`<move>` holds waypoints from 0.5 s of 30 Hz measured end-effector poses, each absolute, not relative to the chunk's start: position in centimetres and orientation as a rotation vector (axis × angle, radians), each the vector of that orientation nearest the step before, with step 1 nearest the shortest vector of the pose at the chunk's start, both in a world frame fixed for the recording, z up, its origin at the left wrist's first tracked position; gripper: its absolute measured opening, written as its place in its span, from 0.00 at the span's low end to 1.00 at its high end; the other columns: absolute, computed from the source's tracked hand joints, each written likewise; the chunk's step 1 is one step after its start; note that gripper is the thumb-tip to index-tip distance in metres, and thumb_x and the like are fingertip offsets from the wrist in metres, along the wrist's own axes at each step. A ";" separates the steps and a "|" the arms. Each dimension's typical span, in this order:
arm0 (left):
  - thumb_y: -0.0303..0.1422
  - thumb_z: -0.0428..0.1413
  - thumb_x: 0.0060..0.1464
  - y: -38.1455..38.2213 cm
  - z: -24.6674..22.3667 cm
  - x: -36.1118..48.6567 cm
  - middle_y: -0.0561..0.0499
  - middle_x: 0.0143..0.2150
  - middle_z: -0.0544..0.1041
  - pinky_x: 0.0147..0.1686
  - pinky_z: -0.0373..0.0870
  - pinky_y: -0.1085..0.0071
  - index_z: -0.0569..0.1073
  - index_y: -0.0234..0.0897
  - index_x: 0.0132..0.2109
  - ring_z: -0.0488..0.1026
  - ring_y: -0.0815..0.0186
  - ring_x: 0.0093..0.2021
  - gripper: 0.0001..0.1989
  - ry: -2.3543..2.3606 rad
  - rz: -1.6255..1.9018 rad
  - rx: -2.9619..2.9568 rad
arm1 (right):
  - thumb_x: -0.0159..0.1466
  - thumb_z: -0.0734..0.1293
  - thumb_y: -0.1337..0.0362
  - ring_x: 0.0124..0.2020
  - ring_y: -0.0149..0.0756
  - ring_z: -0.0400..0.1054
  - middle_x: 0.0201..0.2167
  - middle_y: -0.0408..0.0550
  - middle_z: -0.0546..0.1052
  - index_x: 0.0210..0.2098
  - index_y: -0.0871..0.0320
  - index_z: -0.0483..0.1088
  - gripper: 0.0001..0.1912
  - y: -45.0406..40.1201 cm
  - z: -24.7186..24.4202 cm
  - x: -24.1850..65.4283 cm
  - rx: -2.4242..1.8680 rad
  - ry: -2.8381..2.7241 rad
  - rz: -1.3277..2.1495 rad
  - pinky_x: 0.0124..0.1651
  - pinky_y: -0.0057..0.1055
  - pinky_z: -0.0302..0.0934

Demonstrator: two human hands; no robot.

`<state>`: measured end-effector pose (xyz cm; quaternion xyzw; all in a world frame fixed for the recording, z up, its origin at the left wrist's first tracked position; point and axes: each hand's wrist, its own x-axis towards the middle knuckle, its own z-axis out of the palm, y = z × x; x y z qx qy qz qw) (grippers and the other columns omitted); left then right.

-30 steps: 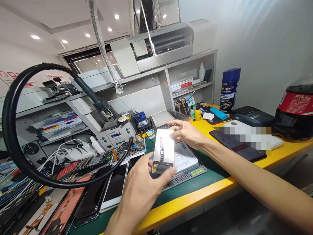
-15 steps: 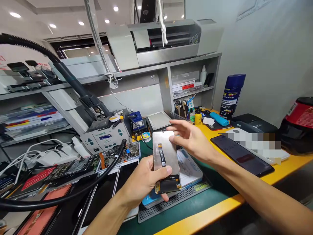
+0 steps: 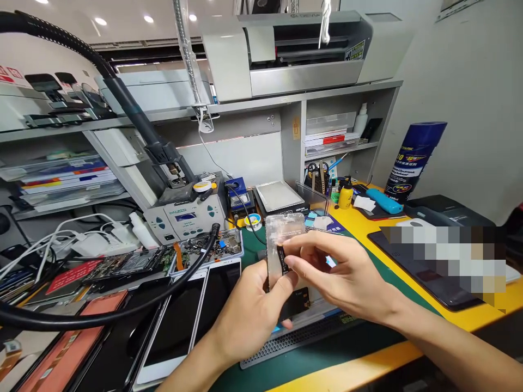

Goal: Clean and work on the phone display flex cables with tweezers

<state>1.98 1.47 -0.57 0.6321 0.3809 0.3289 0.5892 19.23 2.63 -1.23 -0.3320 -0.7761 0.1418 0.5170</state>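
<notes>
My left hand (image 3: 249, 313) is closed round the left and lower side of a phone screen (image 3: 285, 226), its silvery back turned towards me. A narrow black flex cable (image 3: 281, 259) runs down the middle of that back. Thumb and fingertips of my right hand (image 3: 353, 272) are pinched at this cable, partly covering it. The screen's dark lower end (image 3: 297, 304) shows below my left thumb. Under both hands lie a perforated grey mat (image 3: 290, 348) and a box-like item, mostly hidden by them.
Several phones, including a white-framed one (image 3: 175, 321), lie at the left under a black hose (image 3: 134, 321). A parts tray (image 3: 241, 250) sits before a grey rework station (image 3: 192, 212). Rightward are a dark phone (image 3: 429, 277), a yellow bottle (image 3: 346, 195) and a blue spray can (image 3: 417, 158).
My right hand has moved from the screen's top right corner down to the flex cable, and its fingers have closed there. My left hand still holds the screen. The view has shifted leftward.
</notes>
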 end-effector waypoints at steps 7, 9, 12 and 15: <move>0.37 0.54 0.59 1.4 -0.8 1.7 0.55 0.27 0.66 0.28 0.73 0.71 0.73 0.36 0.37 0.63 0.67 0.29 0.09 0.943 0.770 1.554 | 0.61 0.69 0.74 0.23 0.28 0.62 0.29 0.43 0.74 0.46 0.56 0.72 0.14 2.4 -1.8 19.4 -0.747 -1.834 0.204 0.25 0.26 0.60; 0.38 0.54 0.59 1.3 -1.0 1.6 0.54 0.27 0.66 0.27 0.70 0.73 0.72 0.36 0.32 0.62 0.68 0.28 0.11 0.973 0.775 1.587 | 0.62 0.68 0.74 0.23 0.29 0.62 0.28 0.43 0.73 0.50 0.57 0.71 0.17 2.5 -1.8 19.3 -0.750 -1.829 0.166 0.25 0.27 0.60; 0.37 0.53 0.60 1.2 -1.1 1.5 0.54 0.25 0.65 0.27 0.66 0.74 0.67 0.37 0.27 0.61 0.68 0.27 0.14 1.006 0.769 1.636 | 0.62 0.68 0.74 0.25 0.30 0.64 0.27 0.43 0.74 0.47 0.56 0.73 0.14 2.6 -1.6 19.3 -0.713 -1.868 0.140 0.25 0.27 0.61; 0.38 0.51 0.62 1.1 -1.1 1.5 0.54 0.26 0.64 0.28 0.64 0.74 0.64 0.39 0.26 0.61 0.67 0.29 0.16 1.026 0.754 1.688 | 0.62 0.67 0.74 0.25 0.31 0.66 0.28 0.44 0.75 0.43 0.55 0.73 0.11 2.5 -1.4 19.3 -0.680 -1.884 0.109 0.27 0.27 0.63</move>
